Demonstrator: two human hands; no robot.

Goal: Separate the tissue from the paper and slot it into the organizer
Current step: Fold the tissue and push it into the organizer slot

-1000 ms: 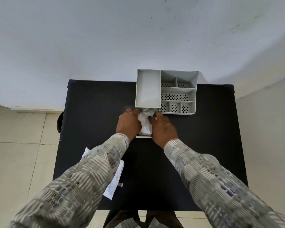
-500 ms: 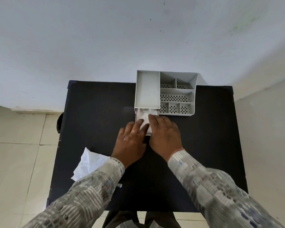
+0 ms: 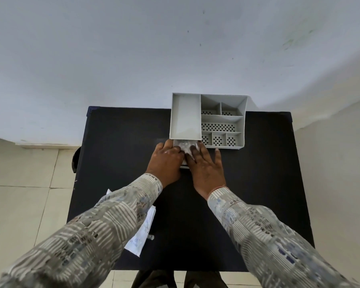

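The grey organizer (image 3: 244, 125) stands at the far edge of the black table (image 3: 262, 183). A low drawer (image 3: 184, 167) is pulled out from under its long left compartment. Crumpled white tissue (image 3: 184, 145) lies in this drawer, right at the organizer's front. My left hand (image 3: 165, 163) curls its fingers over the tissue's left side. My right hand (image 3: 205, 166) lies flat with fingers spread, its thumb and forefinger pressing on the tissue's right side. Both hands hide most of the drawer.
A creased white paper (image 3: 147, 226) lies on the table's near left, partly under my left sleeve. A small pale object (image 3: 151, 237) sits beside it. The organizer's right compartments have perforated floors. A white wall rises behind the table, and tiled floor surrounds it.
A second ago both hands held the tissue bunched above the drawer. They then flattened it down, and now they have slid forward, pressing it toward the organizer.
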